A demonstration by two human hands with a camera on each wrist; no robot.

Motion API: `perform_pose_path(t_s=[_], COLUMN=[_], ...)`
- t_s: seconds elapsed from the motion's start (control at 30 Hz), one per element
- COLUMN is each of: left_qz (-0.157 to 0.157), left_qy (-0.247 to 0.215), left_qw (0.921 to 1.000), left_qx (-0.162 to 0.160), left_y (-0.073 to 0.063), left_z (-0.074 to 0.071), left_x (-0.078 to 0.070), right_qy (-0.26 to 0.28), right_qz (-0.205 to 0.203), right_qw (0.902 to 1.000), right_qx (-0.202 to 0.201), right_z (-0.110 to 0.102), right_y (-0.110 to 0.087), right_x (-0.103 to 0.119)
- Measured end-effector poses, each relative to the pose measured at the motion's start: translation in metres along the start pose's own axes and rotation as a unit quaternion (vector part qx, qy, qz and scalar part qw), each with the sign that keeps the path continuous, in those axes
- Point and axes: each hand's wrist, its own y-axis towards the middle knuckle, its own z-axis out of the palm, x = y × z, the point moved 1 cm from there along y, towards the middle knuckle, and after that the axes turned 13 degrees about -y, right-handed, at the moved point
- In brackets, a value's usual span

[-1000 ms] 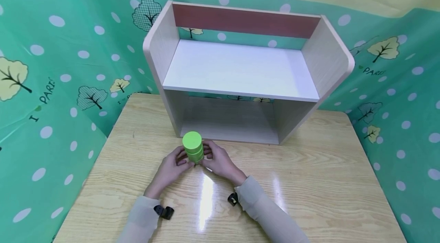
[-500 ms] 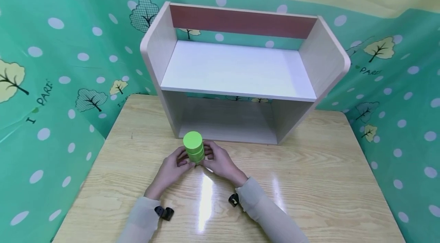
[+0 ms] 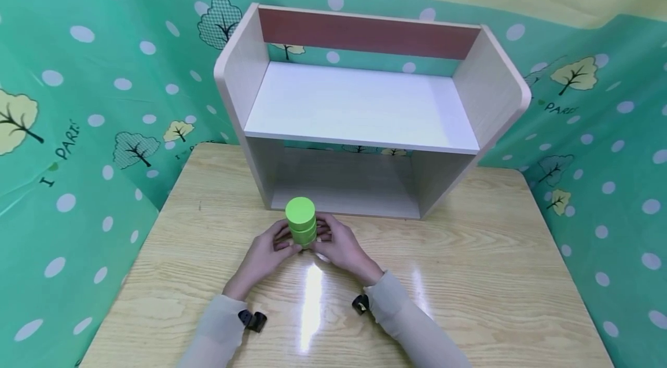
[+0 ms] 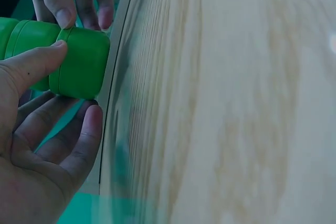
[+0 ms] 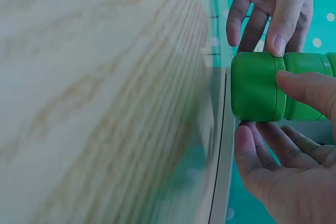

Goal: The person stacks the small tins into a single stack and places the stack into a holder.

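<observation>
A stack of round green containers [image 3: 300, 215] stands upright on the table, just in front of the shelf's lower left part. My left hand [image 3: 263, 255] holds it from the left, and my right hand [image 3: 343, 247] from the right. In the left wrist view, the left thumb presses the near side of the lowest green piece [image 4: 84, 64], with the fingers bent behind it. The right wrist view shows the right hand [image 5: 294, 177] in a matching grip, its thumb near the seam above the bottom piece. Whether the pieces are joined or loosely stacked cannot be told.
A two-level shelf unit [image 3: 359, 105] with pale side panels and a reddish back strip stands at the back of the wooden table [image 3: 469, 275]. A green patterned cloth [image 3: 62, 194] hangs around the table. Each wrist wears a small black device.
Both hands and the green stack have shifted slightly to the right along the table over the last half second. The grip looks the same.
</observation>
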Motion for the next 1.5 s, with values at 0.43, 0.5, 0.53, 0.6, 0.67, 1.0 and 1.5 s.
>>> perform_pose_path(t_s=[0.43, 0.5, 0.53, 0.6, 0.67, 1.0, 1.5], left_qz=[-0.002, -0.003, -0.001, 0.001, 0.005, 0.025, 0.036], left_qy=[-0.016, -0.017, -0.018, -0.019, -0.018, -0.009, -0.022], left_qw=[0.9994, 0.9993, 0.9993, 0.9991, 0.999, 0.9976, 0.995], left_qx=[0.029, 0.032, 0.034, 0.037, 0.04, 0.063, 0.09], left_y=[0.006, 0.006, 0.007, 0.008, 0.008, 0.014, 0.024], left_z=[0.016, 0.018, 0.02, 0.023, 0.026, 0.038, 0.05], left_x=[-0.006, -0.007, -0.007, -0.008, -0.01, -0.017, -0.028], right_qy=[0.006, 0.009, 0.009, 0.011, 0.011, 0.001, 0.014], right_qz=[0.008, 0.01, 0.009, 0.011, 0.011, -0.007, -0.011], right_qw=[0.9999, 0.9998, 0.9998, 0.9998, 0.9997, 0.9991, 0.9968], right_qx=[-0.011, -0.013, -0.015, -0.015, -0.017, -0.042, -0.078], right_z=[-0.016, -0.019, -0.02, -0.023, -0.025, -0.037, -0.052], right_y=[-0.016, -0.018, -0.02, -0.022, -0.025, -0.036, -0.046], right_x=[-0.005, -0.006, -0.006, -0.006, -0.007, -0.012, -0.015])
